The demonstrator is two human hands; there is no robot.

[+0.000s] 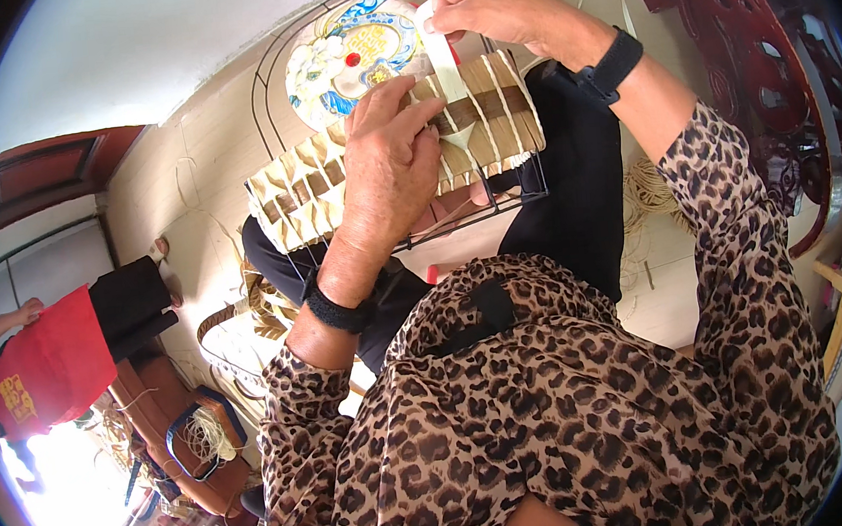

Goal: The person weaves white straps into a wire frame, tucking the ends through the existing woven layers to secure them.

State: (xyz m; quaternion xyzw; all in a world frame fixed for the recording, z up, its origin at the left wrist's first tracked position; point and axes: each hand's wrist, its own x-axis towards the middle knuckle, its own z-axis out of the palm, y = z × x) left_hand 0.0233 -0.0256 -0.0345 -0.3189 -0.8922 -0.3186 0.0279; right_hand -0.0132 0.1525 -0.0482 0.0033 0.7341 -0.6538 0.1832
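A woven panel [503, 108] of pale and brown flat strips, tied with light cords, spans a dark wire frame [534, 193] across my lap. My left hand [389, 172] lies over the middle of the panel, its bent fingers pressing on the weave; the thumb sits close beside the index finger. At the panel's far edge my right hand [505, 11] is closed in a pinch on the end of a whitish flat strip [442, 64]. That strip runs down from the pinch into the weave, just right of my left fingertips.
Beyond the panel lies a round, flower-patterned seat [327, 68]. A carved dark-red wooden piece [719, 27] stands at far right, with coiled cord [651, 193] on the floor nearby. At left are a person in a red apron [48, 366] and a wooden bench [162, 422].
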